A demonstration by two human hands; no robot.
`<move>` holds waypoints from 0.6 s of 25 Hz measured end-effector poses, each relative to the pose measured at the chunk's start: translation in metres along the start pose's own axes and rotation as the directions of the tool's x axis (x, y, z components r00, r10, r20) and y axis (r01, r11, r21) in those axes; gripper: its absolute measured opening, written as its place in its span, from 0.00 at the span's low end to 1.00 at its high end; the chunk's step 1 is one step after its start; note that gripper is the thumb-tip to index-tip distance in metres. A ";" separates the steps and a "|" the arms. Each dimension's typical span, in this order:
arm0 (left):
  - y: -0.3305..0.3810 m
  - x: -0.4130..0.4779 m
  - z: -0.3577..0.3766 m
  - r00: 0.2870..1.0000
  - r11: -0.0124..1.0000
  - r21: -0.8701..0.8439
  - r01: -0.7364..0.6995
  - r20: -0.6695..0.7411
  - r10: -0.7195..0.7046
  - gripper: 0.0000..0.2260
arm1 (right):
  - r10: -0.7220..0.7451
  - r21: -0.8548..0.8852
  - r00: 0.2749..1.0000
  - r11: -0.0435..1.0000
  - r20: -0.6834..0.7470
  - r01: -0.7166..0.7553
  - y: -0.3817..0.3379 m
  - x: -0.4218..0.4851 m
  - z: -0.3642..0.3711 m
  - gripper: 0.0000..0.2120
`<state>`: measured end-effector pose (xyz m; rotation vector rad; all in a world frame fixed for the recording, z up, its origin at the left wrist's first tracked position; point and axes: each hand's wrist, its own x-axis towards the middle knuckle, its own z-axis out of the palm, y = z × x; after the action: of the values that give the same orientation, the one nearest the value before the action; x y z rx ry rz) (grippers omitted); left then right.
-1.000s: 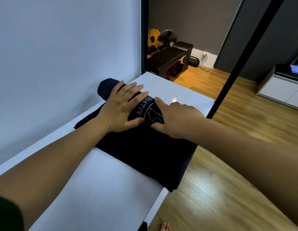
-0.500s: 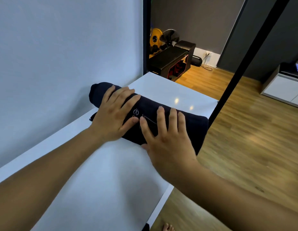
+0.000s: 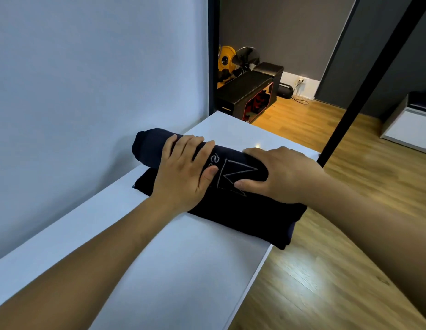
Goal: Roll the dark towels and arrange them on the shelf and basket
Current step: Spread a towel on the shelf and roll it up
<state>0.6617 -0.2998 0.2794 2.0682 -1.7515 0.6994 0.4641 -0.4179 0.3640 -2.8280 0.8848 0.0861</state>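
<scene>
Where both forearms reach in from the near edge, a white shelf (image 3: 171, 270) runs away along a pale wall (image 3: 88, 79) on the left. Farther along it lies the dark towel (image 3: 243, 215), partly rolled: its flat part is spread nearest, its right corner hanging over the shelf's right edge, and the rolled part sits on the far side, lying crosswise with its left end close to the wall. Pale stitched lettering shows on the roll between the hands. The left hand (image 3: 183, 172) rests palm-down on the roll, its fingers straight and a little apart, thumb laid beside the lettering. The right hand (image 3: 283, 175) grips the roll to the right of it, fingers curled over the top and thumb pressed along the near side. Just beyond the right hand a black post (image 3: 364, 84) rises at the shelf's right edge. Wooden floor (image 3: 326, 270) spreads to the right. Far off stand a black bench (image 3: 250, 89), a yellow weight plate (image 3: 225, 60) and a white cabinet (image 3: 412, 129).
</scene>
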 end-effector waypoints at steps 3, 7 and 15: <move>-0.008 -0.003 -0.011 0.995 0.995 0.012 -0.098 0.024 0.098 0.26 | -0.038 -0.242 0.969 0.970 -0.246 -0.024 -0.010 -0.017 0.030 0.39; -0.037 0.014 -0.048 0.943 0.962 0.035 -0.271 0.213 0.258 0.33 | -0.132 -0.410 0.881 0.909 -0.454 -0.076 -0.031 -0.035 0.066 0.36; -0.028 0.076 -0.040 0.768 0.958 -0.268 0.102 0.633 0.096 0.25 | -0.085 -0.223 0.983 0.974 -0.161 0.047 0.009 0.003 0.017 0.40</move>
<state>0.6920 -0.3348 0.3567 2.2372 -2.0209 -0.3298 0.4609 -0.4240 0.3461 -3.1059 0.8613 -0.0721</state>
